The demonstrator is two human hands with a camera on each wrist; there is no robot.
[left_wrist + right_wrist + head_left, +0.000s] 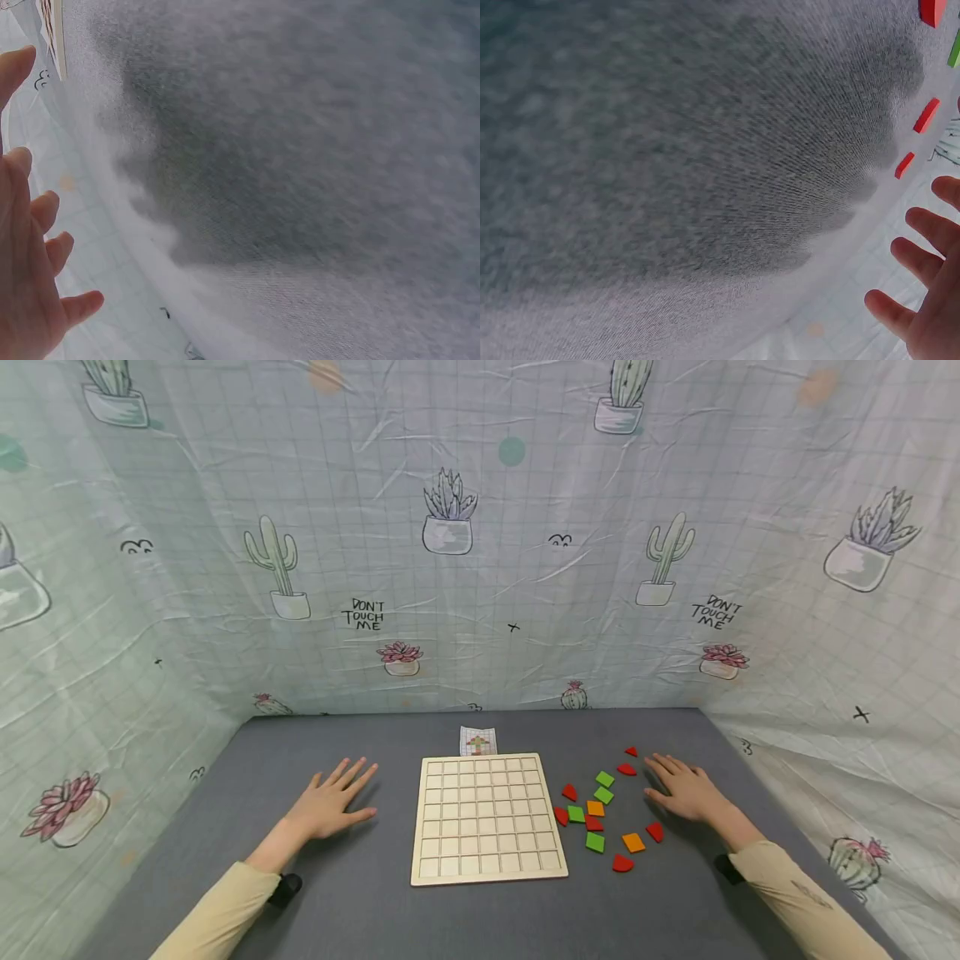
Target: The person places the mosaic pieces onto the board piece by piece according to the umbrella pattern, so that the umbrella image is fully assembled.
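Note:
My left hand (pixel 327 804) is spread flat, palm down, over the grey table, left of a pale wooden grid board (pixel 487 818). It holds nothing; the left wrist view shows its fingers (pixel 46 211) apart, with a shadow beneath. On the far side of the scattered pieces, my right hand (pixel 684 787) also has its fingers spread and holds nothing. Closest to it are a red piece (pixel 627 769) and a small red triangle (pixel 632 751). Between board and right hand lie several green squares (pixel 595 842), orange squares (pixel 633 842) and red rounded pieces (pixel 622 863).
Behind the board lies a small printed card (pixel 478 741) with a coloured pattern on a grid. A hanging cloth (pixel 480 585) with cactus drawings encloses the grey table (pixel 360 910) at the back and on both sides.

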